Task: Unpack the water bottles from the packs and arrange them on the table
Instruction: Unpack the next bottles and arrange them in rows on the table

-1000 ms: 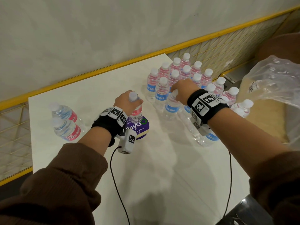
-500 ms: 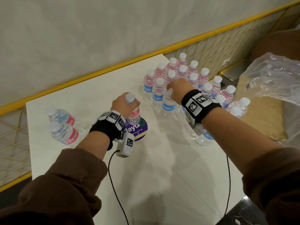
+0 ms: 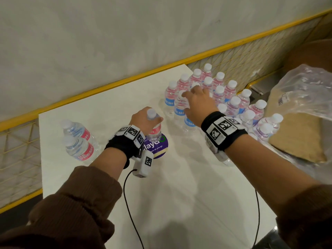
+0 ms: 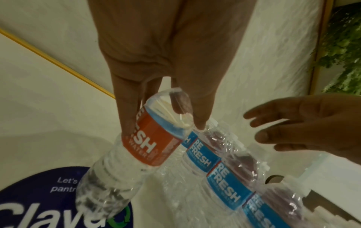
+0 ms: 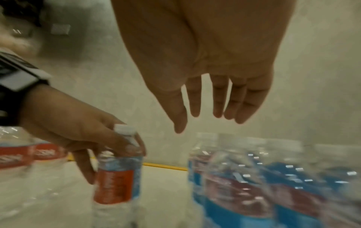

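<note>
a red-labelled bottle (image 3: 154, 128) is gripped near its neck by the left hand (image 3: 143, 119), seemingly for carrying, over a purple sticker (image 3: 159, 146) on the table (image 3: 179, 194); the right hand (image 3: 198, 103), fingers straight and empty, is held above the clustered bottles (image 3: 215, 97).

Clear glossy plastic bottles (image 3: 179, 105) (paper-like labels) on a smooth matt white table (image 3: 179, 194).

The right hand (image 3: 198, 103) hides some clustered bottles (image 3: 231, 97), and the right wrist view blurs their labels.
</note>
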Available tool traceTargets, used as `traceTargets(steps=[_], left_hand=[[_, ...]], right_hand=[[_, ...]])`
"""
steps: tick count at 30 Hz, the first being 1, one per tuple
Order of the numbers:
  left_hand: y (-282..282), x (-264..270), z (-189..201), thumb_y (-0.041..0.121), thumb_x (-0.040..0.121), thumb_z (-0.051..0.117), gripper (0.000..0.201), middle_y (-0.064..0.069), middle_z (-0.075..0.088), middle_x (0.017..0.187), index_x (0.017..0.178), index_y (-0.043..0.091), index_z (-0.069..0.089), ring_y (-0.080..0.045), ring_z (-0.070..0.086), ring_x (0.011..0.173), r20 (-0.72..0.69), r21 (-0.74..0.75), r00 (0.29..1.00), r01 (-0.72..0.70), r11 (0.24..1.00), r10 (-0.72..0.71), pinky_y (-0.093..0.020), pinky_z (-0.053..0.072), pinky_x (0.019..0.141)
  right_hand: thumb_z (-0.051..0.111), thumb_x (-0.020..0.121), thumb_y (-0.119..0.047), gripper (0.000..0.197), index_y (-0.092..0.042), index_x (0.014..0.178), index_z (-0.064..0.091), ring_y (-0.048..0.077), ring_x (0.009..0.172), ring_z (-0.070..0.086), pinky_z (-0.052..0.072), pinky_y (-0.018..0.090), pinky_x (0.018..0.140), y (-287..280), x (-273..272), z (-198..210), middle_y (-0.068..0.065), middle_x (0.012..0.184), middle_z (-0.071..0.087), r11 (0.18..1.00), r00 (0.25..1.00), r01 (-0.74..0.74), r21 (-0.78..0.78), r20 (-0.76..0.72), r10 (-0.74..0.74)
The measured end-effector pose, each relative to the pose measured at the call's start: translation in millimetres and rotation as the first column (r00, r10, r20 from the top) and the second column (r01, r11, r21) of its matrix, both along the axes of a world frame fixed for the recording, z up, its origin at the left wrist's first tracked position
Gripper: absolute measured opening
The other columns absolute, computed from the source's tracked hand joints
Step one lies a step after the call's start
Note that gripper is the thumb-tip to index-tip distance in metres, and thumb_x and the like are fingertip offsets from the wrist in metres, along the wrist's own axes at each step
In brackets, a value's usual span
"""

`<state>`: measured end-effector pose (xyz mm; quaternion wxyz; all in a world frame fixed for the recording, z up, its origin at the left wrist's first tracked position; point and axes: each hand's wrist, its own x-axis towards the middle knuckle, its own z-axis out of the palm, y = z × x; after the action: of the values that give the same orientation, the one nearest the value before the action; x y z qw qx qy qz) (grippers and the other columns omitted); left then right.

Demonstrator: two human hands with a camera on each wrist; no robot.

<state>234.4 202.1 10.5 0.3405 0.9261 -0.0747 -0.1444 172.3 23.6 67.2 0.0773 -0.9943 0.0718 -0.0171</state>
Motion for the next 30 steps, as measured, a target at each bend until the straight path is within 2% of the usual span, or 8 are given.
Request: traceTargets(steps=[5, 9, 12, 14, 17, 20, 23, 30], left_hand=[[12.9, -2.2, 20.7, 0.031, 0.074, 0.078, 0.074, -0.011, 0.054, 0.130, 0.136, 0.014, 0.042, -0.030, 0.056, 0.115, -0.220, 0.168, 0.957, 0.228, 0.959, -0.189, -0.034, 0.046, 0.092], [51.8, 2.2, 42.0, 0.022, 0.076, 0.073, 0.057, -0.011, 0.047, 0.133, 0.128, 0.022, 0.050, -0.031, 0.043, 0.124, 0.099, 0.342, 0.994, -0.076, 0.936, 0.044, -0.038, 0.043, 0.096], [90.3, -9.9, 39.0, 0.020, 0.078, 0.064, 0.041, -0.011, 0.040, 0.131, 0.117, 0.022, 0.054, -0.033, 0.035, 0.124, 0.523, 0.148, 0.776, -0.489, 0.859, 0.352, -0.045, 0.038, 0.095], [110.4, -23.6, 25.2, 0.021, 0.076, 0.062, 0.045, -0.011, 0.037, 0.136, 0.120, 0.021, 0.051, -0.034, 0.034, 0.128, 0.624, 0.016, 0.629, -0.604, 0.797, 0.464, -0.046, 0.031, 0.104], [129.9, -38.3, -4.8, 0.028, 0.072, 0.057, 0.060, -0.015, 0.033, 0.141, 0.130, 0.018, 0.044, -0.034, 0.032, 0.131, 0.588, -0.110, 0.508, -0.721, 0.685, 0.629, -0.045, 0.023, 0.111], [133.8, -46.3, -23.1, 0.036, 0.078, 0.065, 0.069, -0.017, 0.034, 0.140, 0.137, 0.016, 0.036, -0.039, 0.038, 0.127, 0.275, -0.222, 0.437, -0.838, 0.498, 0.857, -0.048, 0.036, 0.105], [129.5, -46.0, -26.9, 0.028, 0.085, 0.065, 0.068, -0.021, 0.038, 0.137, 0.140, 0.015, 0.029, -0.039, 0.045, 0.122, -0.057, -0.289, 0.486, -0.844, 0.452, 0.872, -0.045, 0.039, 0.100], [65.4, -57.9, -27.6, 0.028, 0.086, 0.067, 0.061, -0.011, 0.054, 0.127, 0.136, 0.011, 0.036, -0.025, 0.052, 0.115, 0.009, -0.443, 0.770, -0.569, 0.693, 0.638, -0.028, 0.038, 0.097]], right_hand=[[0.058, 0.089, -0.027, 0.060, -0.026, 0.144, 0.033, 0.032, 0.126, 0.042, 0.039, 0.041, 0.104, 56.0, -3.6, -18.3, 0.012, 0.142, 0.037, 0.914, 0.943, -0.295, 0.279, -0.070, 0.325], [0.050, 0.094, -0.017, 0.051, -0.026, 0.142, 0.037, 0.033, 0.118, 0.049, 0.042, 0.038, 0.095, 79.7, 0.6, -33.6, 0.010, 0.133, 0.049, 0.924, 0.931, -0.308, 0.228, -0.127, 0.342], [0.050, 0.093, -0.009, 0.047, -0.024, 0.137, 0.042, 0.033, 0.113, 0.053, 0.045, 0.036, 0.090, 81.3, 2.9, -33.6, 0.012, 0.123, 0.055, 0.946, 0.953, -0.266, 0.184, -0.098, 0.287], [0.048, 0.094, -0.009, 0.042, -0.020, 0.134, 0.044, 0.033, 0.112, 0.053, 0.046, 0.038, 0.089, 79.0, 3.4, -29.3, 0.013, 0.120, 0.056, 0.952, 0.957, -0.245, 0.182, -0.109, 0.267], [0.047, 0.094, -0.008, 0.039, -0.017, 0.132, 0.046, 0.033, 0.109, 0.055, 0.049, 0.038, 0.086, 72.2, -0.3, -21.8, 0.016, 0.118, 0.059, 0.957, 0.962, -0.212, 0.199, -0.132, 0.240], [0.044, 0.094, -0.009, 0.037, -0.018, 0.130, 0.049, 0.033, 0.107, 0.056, 0.051, 0.038, 0.085, 64.1, -11.6, -17.2, 0.017, 0.118, 0.059, 0.956, 0.964, -0.178, 0.233, -0.152, 0.216], [0.043, 0.095, -0.010, 0.036, -0.017, 0.130, 0.051, 0.031, 0.110, 0.054, 0.047, 0.036, 0.087, 52.0, -27.3, -13.3, 0.016, 0.120, 0.059, 0.959, 0.971, -0.150, 0.242, -0.146, 0.189], [0.044, 0.094, -0.009, 0.038, -0.020, 0.128, 0.054, 0.031, 0.113, 0.054, 0.045, 0.034, 0.086, 16.6, -57.2, -5.9, 0.014, 0.125, 0.057, 0.982, 0.975, -0.043, 0.184, -0.207, 0.081]])
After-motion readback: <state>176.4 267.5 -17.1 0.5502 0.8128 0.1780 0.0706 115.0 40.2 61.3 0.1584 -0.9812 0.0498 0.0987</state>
